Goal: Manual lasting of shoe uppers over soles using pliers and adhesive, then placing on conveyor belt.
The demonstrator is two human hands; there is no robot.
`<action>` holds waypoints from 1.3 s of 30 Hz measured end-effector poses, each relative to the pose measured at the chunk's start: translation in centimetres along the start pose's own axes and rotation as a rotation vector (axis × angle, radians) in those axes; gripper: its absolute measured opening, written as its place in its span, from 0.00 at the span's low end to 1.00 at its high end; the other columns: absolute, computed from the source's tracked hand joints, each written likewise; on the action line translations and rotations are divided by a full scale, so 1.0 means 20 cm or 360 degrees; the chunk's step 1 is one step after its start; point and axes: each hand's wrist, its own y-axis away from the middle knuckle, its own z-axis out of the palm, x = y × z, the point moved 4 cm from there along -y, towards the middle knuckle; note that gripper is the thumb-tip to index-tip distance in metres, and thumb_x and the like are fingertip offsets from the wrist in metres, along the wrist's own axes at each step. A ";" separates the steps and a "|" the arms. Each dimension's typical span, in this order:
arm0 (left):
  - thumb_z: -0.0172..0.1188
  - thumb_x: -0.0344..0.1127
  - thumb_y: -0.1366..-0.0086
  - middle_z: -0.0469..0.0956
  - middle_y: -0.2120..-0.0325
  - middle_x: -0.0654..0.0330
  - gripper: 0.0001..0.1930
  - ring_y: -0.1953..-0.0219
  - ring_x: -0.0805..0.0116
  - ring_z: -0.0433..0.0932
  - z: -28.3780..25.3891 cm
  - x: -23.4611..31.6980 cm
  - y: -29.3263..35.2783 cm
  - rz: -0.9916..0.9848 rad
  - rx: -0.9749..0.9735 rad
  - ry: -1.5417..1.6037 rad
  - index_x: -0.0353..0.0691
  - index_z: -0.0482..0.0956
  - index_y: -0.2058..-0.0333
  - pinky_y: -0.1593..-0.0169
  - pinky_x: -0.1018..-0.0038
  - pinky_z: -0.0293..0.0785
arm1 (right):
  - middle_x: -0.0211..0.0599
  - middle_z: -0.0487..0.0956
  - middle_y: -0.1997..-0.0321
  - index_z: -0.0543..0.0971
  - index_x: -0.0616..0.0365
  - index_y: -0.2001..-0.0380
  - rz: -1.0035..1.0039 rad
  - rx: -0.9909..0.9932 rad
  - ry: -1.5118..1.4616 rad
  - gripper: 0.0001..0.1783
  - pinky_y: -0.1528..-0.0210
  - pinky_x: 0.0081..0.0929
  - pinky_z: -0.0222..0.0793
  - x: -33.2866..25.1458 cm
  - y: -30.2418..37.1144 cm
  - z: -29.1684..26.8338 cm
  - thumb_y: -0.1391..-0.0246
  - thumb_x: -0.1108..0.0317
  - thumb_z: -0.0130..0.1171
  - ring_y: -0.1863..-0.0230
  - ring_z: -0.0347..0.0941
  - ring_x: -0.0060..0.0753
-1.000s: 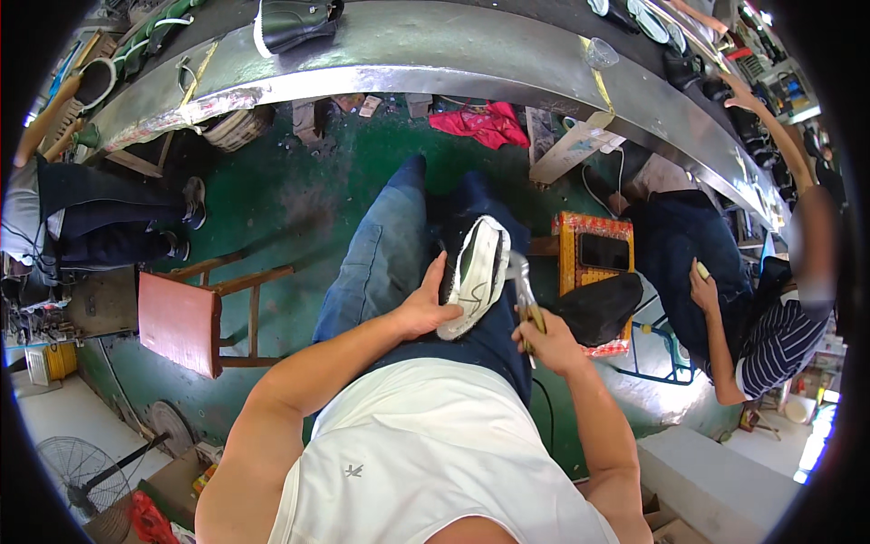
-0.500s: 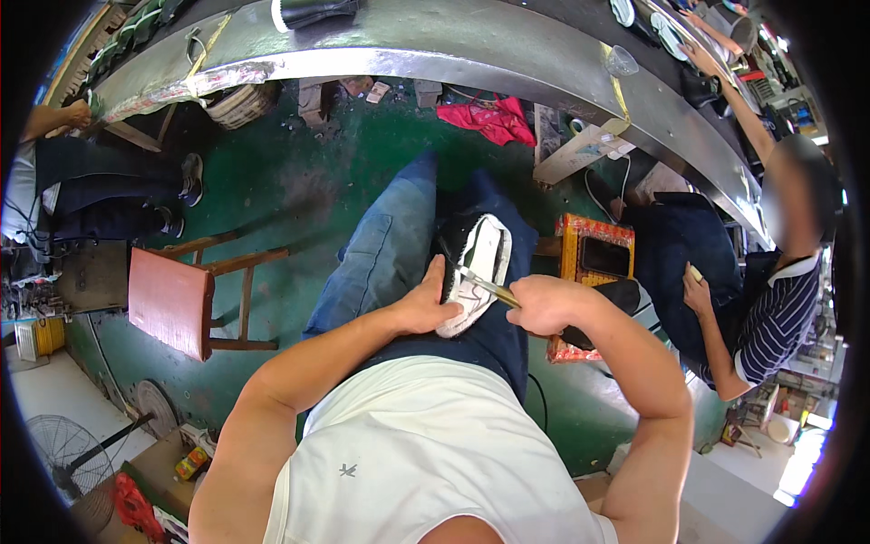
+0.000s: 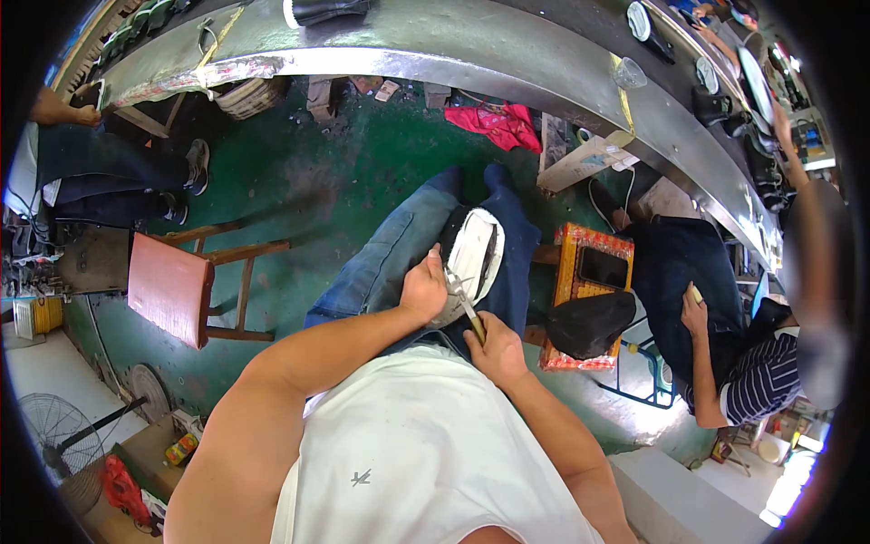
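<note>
The person sits with a shoe point(image 3: 471, 258) resting on the lap, its white sole turned up, lying on the blue jeans point(image 3: 385, 263). The left hand point(image 3: 424, 288) is closed on the near edge of the shoe and holds it steady against the thigh. The right hand point(image 3: 497, 346) is wrapped around the handle of a thin metal tool point(image 3: 464, 304), and the tip of the tool touches the sole just beside the left hand. Both forearms come in from the lower edge over a white shirt point(image 3: 408, 453). On the green floor point(image 3: 344, 172), to the left of the person, stands a wooden chair point(image 3: 181, 286) with a red seat. To the right, just beside the knee, is a small orange and red stool point(image 3: 589, 263), and a dark cap-like thing point(image 3: 589, 325) lies on its near end. A red cloth point(image 3: 503, 122) lies on the floor near the long grey surface point(image 3: 435, 45) that curves across the top. Another person in a striped shirt point(image 3: 757, 385) sits at the right.
</note>
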 end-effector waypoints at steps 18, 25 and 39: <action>0.43 0.46 0.23 0.61 0.34 0.32 0.28 0.52 0.28 0.77 -0.03 -0.03 0.07 0.0775 0.0145 -0.0284 0.39 0.60 0.30 0.46 0.51 0.76 | 0.49 0.82 0.58 0.76 0.59 0.54 -0.0230 0.0014 0.0342 0.15 0.55 0.47 0.75 0.13 -0.13 -0.26 0.43 0.67 0.63 0.57 0.79 0.57; 0.45 0.44 0.24 0.45 0.30 0.26 0.28 0.60 0.30 0.81 -0.09 0.19 0.14 0.0526 -0.0590 -0.0721 0.58 0.57 0.27 0.48 0.52 0.79 | 0.44 0.83 0.64 0.78 0.62 0.59 0.0471 -0.0922 -0.0268 0.12 0.62 0.35 0.78 0.30 -0.20 -0.39 0.39 0.65 0.61 0.61 0.82 0.39; 0.49 0.44 0.25 0.41 0.28 0.27 0.34 0.45 0.32 0.76 -0.16 0.24 0.13 0.0421 -0.0809 -0.0755 0.53 0.49 0.25 0.37 0.59 0.71 | 0.60 0.80 0.67 0.75 0.65 0.61 -0.0011 -0.0489 0.0134 0.26 0.56 0.55 0.70 0.08 -0.37 -0.38 0.29 0.49 0.44 0.59 0.76 0.69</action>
